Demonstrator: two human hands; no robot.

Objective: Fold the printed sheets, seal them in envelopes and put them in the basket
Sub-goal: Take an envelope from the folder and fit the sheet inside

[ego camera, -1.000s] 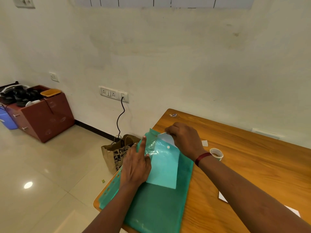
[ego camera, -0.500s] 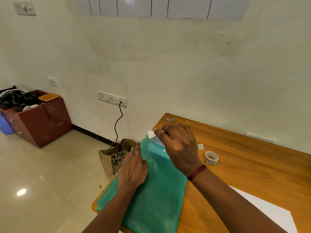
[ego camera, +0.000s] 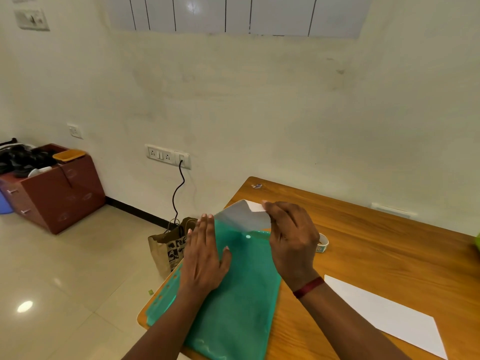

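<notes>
from the head camera, my left hand point(ego camera: 205, 255) lay flat, fingers straight, pressing on the green folder point(ego camera: 233, 302) at the near left corner of the table point(ego camera: 376, 237). my right hand point(ego camera: 291, 237) pinched the top corner of a printed sheet point(ego camera: 241, 215), which stuck halfway out of the folder's far end. a second sheet point(ego camera: 384, 315) lay flat by my right forearm. a tape roll point(ego camera: 322, 244) sat just behind my right hand, and a paper bag point(ego camera: 168, 248) stood on the floor.

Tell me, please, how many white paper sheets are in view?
2. One sheet is pinched by the right hand at the green folder's far end; the other sheet lies flat right of it. More may hide inside the folder.
</notes>
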